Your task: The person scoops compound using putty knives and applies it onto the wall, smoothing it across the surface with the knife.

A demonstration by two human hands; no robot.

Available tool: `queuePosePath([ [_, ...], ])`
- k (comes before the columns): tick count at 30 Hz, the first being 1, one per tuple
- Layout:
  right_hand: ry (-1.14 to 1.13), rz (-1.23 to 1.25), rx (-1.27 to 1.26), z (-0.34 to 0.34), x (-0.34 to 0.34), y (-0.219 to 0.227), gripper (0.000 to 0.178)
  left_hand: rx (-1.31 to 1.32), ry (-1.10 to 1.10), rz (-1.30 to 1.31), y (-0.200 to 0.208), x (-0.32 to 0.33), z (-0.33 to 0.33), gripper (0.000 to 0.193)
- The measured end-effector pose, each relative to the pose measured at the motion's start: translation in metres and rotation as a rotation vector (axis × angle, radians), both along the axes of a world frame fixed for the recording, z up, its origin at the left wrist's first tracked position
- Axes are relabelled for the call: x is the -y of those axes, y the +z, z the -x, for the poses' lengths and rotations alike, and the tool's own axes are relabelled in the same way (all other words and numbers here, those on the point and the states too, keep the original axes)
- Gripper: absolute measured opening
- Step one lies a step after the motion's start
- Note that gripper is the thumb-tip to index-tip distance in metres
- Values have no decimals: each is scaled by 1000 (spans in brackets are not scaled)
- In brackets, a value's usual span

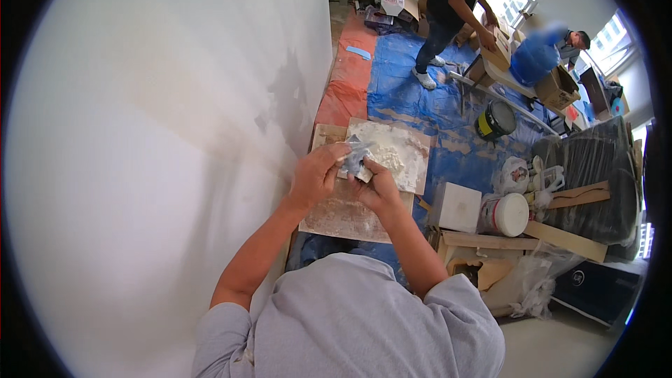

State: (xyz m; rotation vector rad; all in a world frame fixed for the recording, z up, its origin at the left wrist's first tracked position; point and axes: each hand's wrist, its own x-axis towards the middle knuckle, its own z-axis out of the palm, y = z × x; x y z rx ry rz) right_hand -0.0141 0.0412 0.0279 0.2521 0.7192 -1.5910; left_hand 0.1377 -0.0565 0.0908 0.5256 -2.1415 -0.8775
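My left hand [315, 171] and my right hand [379, 185] come together in front of me, fingers closed on a small grey piece [356, 152] smeared with white. It looks thin and uneven; its exact kind is too small to make out. Just beyond the hands, a square board [420, 147] carries a pale coating, with a heap of white paste [387, 157] in its middle. A larger, worn wooden board [350, 215] lies beneath my hands and partly under the square one.
A white wall [175, 133] rises close on my left. Blue sheeting [399, 87] and an orange strip [348, 73] cover the floor. To the right are a dark bucket [495, 120], a white tub [509, 215] and a white box [456, 206]. Two people work among cartons [558, 88] farther off.
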Motion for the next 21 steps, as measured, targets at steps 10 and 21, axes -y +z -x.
queuePosePath([
  [10,168,148,-107,-2,17,44,33,172,227,184,-12,21,-91,33],
  [21,480,62,-356,-132,164,-105,28,-48,1114,220,42,-87,-301,34],
])
